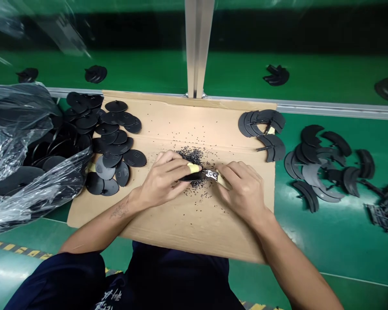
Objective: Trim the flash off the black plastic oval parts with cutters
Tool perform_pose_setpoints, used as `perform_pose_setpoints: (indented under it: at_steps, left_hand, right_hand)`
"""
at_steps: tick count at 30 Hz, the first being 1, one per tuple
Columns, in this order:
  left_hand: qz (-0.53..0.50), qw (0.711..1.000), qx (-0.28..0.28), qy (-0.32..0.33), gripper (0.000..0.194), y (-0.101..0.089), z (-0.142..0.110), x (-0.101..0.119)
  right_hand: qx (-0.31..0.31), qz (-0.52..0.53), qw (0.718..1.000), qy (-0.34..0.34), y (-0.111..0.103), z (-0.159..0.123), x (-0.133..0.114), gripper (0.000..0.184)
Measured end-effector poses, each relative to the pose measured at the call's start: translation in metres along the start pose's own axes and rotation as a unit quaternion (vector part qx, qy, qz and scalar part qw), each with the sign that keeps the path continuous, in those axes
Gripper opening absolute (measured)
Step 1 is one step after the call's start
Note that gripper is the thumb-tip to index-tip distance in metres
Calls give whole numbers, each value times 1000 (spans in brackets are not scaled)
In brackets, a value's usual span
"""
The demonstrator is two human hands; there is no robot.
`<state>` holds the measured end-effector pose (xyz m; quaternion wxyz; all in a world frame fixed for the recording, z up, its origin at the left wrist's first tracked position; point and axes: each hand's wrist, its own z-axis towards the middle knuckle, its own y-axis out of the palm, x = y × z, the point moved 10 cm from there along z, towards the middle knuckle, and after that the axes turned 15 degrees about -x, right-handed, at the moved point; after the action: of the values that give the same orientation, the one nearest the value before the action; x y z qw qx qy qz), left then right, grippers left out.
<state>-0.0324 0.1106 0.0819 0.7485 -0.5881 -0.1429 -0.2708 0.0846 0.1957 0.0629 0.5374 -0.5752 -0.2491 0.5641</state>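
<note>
Black part (192, 177): between your left fingers, over the middle of the cardboard sheet (168, 224), largely hidden by your hand.
Left hand (163, 178): pinching the part, with a yellow covering on a fingertip.
Right hand (244, 187): wrapped round the small cutters (211, 174), their silver head turned toward the part; whether the blades are parted cannot be told.
Black bits (192, 156): scattered thickly beneath and around the part.
Step in hand: you seem to be trimming the part's edge, judging by the tool and bits.
Next move: likely calls for a steady left pinch and blade tips lined up clear of your fingertips.
Flanks: loose black discs (118, 147) on your left, curved black pieces (312, 175) on your right.
</note>
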Motion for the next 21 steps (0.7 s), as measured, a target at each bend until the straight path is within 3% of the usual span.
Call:
perform_pose_setpoints:
  at_steps: [6,14,17,21]
  left_hand:
    - [-206,975,20,-77,23,-1,-2,-24]
    - [-298,949,8,-100,23,9,-5,-27]
    - [-278,957,5,-80,23,9,-3,-20]
    - [-66,998,-17,4,32,8,-1,5]
  right_hand:
    - [8,213,977,-6,-2,1,4,14]
    - [38,211,976,-27,-7,0,-1,11]
    - [59,182,980,-60,-13,-3,-7,15]
    - [61,42,989,-131,-15,-11,-34,20]
